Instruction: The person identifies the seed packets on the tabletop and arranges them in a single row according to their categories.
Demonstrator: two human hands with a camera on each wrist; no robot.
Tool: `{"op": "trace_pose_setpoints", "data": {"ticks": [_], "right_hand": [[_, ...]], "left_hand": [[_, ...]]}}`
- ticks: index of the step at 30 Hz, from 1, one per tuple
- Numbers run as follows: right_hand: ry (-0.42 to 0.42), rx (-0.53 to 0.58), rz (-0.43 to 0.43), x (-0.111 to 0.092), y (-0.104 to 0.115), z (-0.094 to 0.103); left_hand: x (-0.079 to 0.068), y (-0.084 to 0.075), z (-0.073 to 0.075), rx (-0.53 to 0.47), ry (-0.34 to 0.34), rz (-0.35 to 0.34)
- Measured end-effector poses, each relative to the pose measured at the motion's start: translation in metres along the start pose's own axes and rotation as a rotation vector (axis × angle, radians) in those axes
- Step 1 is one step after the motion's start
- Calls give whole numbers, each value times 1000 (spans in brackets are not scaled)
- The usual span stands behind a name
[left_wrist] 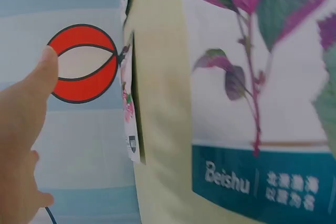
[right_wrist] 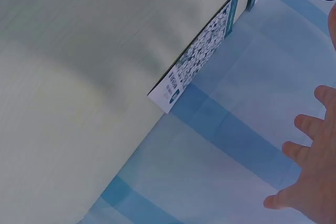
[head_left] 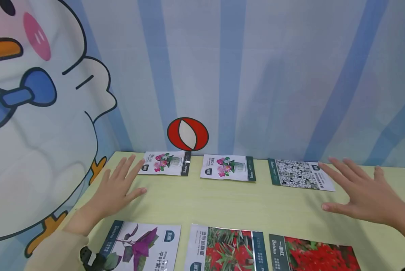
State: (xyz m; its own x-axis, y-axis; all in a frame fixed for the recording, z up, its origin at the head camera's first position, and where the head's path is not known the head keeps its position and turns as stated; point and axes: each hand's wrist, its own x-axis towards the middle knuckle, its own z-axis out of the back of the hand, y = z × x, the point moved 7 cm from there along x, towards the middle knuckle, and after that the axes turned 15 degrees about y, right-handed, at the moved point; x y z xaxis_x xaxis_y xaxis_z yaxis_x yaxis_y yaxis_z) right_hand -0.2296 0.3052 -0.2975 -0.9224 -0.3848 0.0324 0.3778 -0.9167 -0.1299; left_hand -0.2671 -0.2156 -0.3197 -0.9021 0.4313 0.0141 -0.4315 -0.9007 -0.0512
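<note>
My left hand (head_left: 116, 188) hovers over the table's left side with fingers spread, holding nothing. Nearest to it are a pink-flower seed packet (head_left: 163, 163) at the back and a purple-leaf packet (head_left: 145, 244) in front. My right hand (head_left: 368, 192), fingers also spread, hangs above the right side near the white-flower packet (head_left: 299, 174). A second pink-flower packet (head_left: 227, 167) lies at the back middle. In the front row are two red-flower packets, one in the middle (head_left: 227, 248) and one at the right (head_left: 321, 254), both cut off by the frame's lower edge.
The pale yellow table (head_left: 223, 203) meets a blue striped backdrop (head_left: 202, 67) right behind the back row. A cartoon duck (head_left: 36, 158) and a red-and-white ball (head_left: 188, 134) are printed on it. A dark strap (head_left: 90, 259) circles the left wrist.
</note>
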Motion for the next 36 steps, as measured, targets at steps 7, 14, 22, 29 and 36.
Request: {"op": "trace_pose_setpoints", "data": {"ticks": [7, 14, 22, 29, 36], "right_hand": [[66, 55, 63, 24, 13, 6], [186, 113, 133, 59, 29, 10], [275, 270, 202, 99, 50, 19], [300, 387, 222, 134, 70, 19], [313, 535, 180, 158, 87, 8]], "left_hand": [[10, 4, 5, -92, -4, -15], [23, 17, 6, -276, 31, 9], [40, 31, 9, -419, 55, 91], [47, 44, 2, -501, 73, 145], [51, 51, -10, -560, 94, 169]]}}
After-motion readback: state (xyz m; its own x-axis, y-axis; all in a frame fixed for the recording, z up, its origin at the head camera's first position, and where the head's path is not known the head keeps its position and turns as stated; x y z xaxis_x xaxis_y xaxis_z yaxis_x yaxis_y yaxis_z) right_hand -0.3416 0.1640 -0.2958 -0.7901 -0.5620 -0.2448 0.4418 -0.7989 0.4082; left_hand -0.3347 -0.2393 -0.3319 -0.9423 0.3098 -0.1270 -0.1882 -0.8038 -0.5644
